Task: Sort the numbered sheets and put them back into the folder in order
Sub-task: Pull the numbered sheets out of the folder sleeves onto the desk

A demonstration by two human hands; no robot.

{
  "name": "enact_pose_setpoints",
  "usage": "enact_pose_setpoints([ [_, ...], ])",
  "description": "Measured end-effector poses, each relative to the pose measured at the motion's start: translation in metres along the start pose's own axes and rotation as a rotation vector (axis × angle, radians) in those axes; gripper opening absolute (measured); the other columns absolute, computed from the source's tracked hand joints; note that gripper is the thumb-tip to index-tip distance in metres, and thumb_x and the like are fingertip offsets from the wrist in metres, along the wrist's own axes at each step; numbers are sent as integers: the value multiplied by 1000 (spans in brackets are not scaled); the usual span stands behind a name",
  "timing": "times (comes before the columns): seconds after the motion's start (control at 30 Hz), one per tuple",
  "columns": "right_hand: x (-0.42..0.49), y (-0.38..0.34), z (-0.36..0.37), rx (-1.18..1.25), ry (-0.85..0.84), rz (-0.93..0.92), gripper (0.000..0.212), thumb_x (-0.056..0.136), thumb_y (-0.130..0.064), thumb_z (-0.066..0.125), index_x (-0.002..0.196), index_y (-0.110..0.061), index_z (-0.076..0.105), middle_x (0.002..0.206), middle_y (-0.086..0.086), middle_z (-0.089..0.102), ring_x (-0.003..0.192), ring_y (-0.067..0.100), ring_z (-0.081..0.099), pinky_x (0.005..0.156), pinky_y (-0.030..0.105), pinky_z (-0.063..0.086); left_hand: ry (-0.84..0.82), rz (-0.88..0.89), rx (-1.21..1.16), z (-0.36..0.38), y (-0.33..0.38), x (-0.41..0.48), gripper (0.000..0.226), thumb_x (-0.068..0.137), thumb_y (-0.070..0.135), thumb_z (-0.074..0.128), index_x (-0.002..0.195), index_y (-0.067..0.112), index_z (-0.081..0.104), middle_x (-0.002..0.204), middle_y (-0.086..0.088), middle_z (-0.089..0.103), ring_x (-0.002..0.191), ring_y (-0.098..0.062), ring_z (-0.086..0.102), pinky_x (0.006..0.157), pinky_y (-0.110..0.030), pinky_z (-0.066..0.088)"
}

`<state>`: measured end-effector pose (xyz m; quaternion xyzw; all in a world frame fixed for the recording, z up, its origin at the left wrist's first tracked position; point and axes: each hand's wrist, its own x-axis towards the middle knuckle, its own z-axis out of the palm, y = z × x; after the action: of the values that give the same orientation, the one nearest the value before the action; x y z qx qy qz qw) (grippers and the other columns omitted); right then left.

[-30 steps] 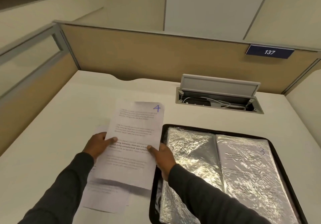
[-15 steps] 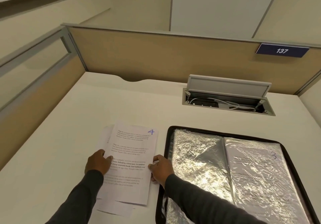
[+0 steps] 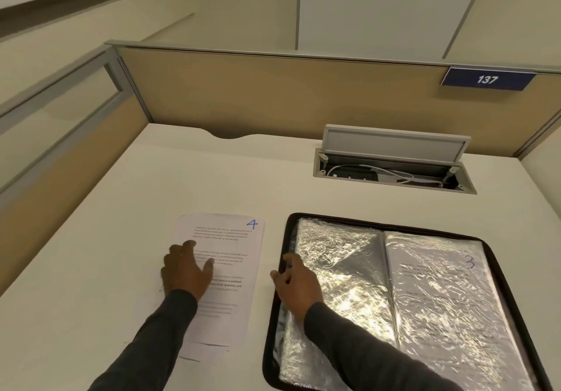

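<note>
A small stack of white printed sheets lies flat on the desk, and the top sheet (image 3: 230, 257) carries a blue "4" at its upper right corner. My left hand (image 3: 185, 270) rests on the stack with its fingers spread. To the right lies the open black folder (image 3: 282, 239) with crinkled clear sleeves. Its right-hand sleeve holds a sheet marked "3" (image 3: 440, 287). The left-hand sleeve (image 3: 337, 272) looks empty. My right hand (image 3: 296, 281) lies over the folder's left edge with relaxed fingers and holds nothing.
An open cable box (image 3: 391, 172) with a raised grey lid and white cables is set into the white desk (image 3: 121, 223) behind the folder. Tan partition walls (image 3: 273, 93) close the desk at the back and left. A blue "137" plate (image 3: 487, 79) hangs at the upper right.
Both hands lowered sheet 4 onto the stack on the desk and let go. My left hand now rests on it, and my right hand moved right onto the folder's edge.
</note>
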<state>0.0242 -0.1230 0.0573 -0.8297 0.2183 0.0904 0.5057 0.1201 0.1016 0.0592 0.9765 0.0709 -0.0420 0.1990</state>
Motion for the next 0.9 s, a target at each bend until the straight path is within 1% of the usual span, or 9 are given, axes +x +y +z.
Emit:
enact_pose_setpoints([
  [0.1, -11, 18, -38, -25, 71, -23, 39, 94, -42, 64, 129, -27, 55, 98, -7, 67, 89, 9, 65, 84, 33, 57, -31, 115, -95, 16, 42, -23, 57, 84, 37, 70, 132, 14, 51, 129, -12, 51, 119, -31, 48, 101, -46, 42],
  [0.27, -43, 78, -109, -232, 197, -79, 42, 92, -43, 67, 128, -23, 58, 121, -4, 57, 104, 8, 58, 89, 21, 45, -134, 409, -221, 57, 124, -85, 51, 86, 40, 67, 130, 17, 53, 129, -6, 52, 121, -25, 48, 103, -38, 40],
  [0.37, -72, 119, -148, -351, 284, -13, 47, 88, -46, 68, 128, -23, 60, 130, 2, 55, 119, 23, 55, 98, 32, 44, -238, 571, -67, 95, 165, -126, 65, 88, 55, 55, 145, 28, 40, 156, -1, 32, 144, -22, 26, 118, -35, 21],
  [0.43, -90, 145, -168, -424, 346, 56, 52, 85, -48, 69, 130, -23, 60, 142, 11, 51, 130, 32, 49, 104, 42, 43, -306, 673, 35, 117, 188, -152, 74, 89, 60, 48, 153, 30, 26, 163, -2, 12, 150, -23, 11, 121, -36, 9],
  [0.53, -116, 173, -189, -528, 412, 160, 63, 84, -50, 72, 139, -24, 55, 158, 22, 32, 144, 43, 33, 112, 52, 38, -389, 739, 153, 137, 216, -183, 82, 90, 62, 42, 156, 31, 5, 163, -4, -14, 151, -27, -12, 120, -44, -4],
  [0.63, -136, 186, -206, -651, 306, 332, 72, 89, -64, 55, 152, -37, 33, 166, 20, -2, 151, 47, 7, 118, 57, 27, -430, 727, 275, 153, 229, -199, 86, 91, 67, 36, 155, 30, -8, 159, -6, -27, 147, -30, -24, 118, -52, -11],
  [0.7, -143, 193, -213, -658, 231, 391, 71, 91, -68, 48, 153, -44, 24, 164, 19, -18, 150, 50, -4, 119, 59, 21, -424, 735, 323, 163, 226, -201, 86, 90, 71, 31, 155, 30, -8, 158, -8, -29, 147, -33, -24, 117, -53, -13],
  [0.8, -146, 208, -213, -576, 159, 376, 75, 91, -67, 50, 156, -48, 16, 158, 18, -36, 147, 56, -15, 120, 60, 13, -376, 744, 347, 167, 224, -200, 87, 84, 76, 33, 155, 31, 13, 163, -10, -7, 149, -38, 2, 114, -51, -7],
  [0.9, -146, 217, -213, -541, 126, 317, 78, 92, -63, 52, 157, -46, 11, 147, 15, -50, 143, 58, -23, 121, 59, 10, -384, 758, 347, 167, 223, -198, 86, 87, 75, 29, 154, 36, -6, 159, -4, -28, 147, -30, -23, 114, -50, -14],
])
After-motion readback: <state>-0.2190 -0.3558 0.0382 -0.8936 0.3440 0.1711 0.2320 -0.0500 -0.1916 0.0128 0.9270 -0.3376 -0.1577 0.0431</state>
